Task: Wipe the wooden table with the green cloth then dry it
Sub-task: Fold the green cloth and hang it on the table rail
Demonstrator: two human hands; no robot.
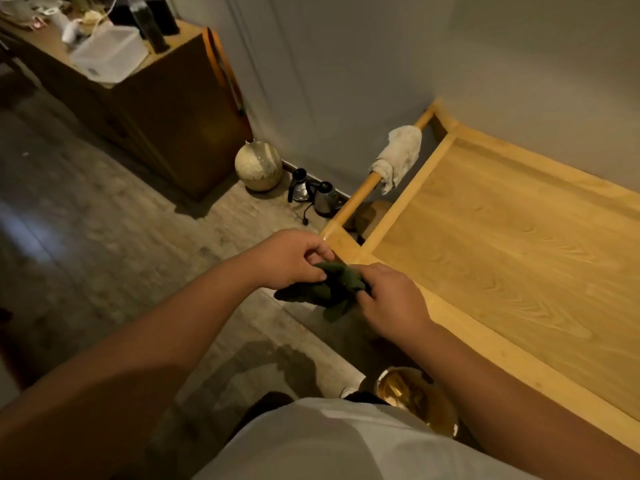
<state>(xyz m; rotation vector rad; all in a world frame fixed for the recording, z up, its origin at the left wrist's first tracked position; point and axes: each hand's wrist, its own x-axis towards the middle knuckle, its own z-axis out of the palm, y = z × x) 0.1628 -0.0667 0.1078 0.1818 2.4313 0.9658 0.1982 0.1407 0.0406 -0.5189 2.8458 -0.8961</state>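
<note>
A crumpled dark green cloth (325, 289) hangs in the air just off the near left corner of the light wooden table (512, 244). My left hand (287, 258) pinches its upper left part. My right hand (391, 299) grips its right side with curled fingers. A white cloth (398, 154) is draped over the round wooden rail at the table's left end. The table runs along the grey wall, and its top is bare wood.
Two kettles (313, 194) and a round pale vase (258, 166) stand on the floor by the wall. A dark wooden cabinet (166, 109) with a white box and bottles is at the back left. A shiny golden bowl (412, 396) sits below the table's edge.
</note>
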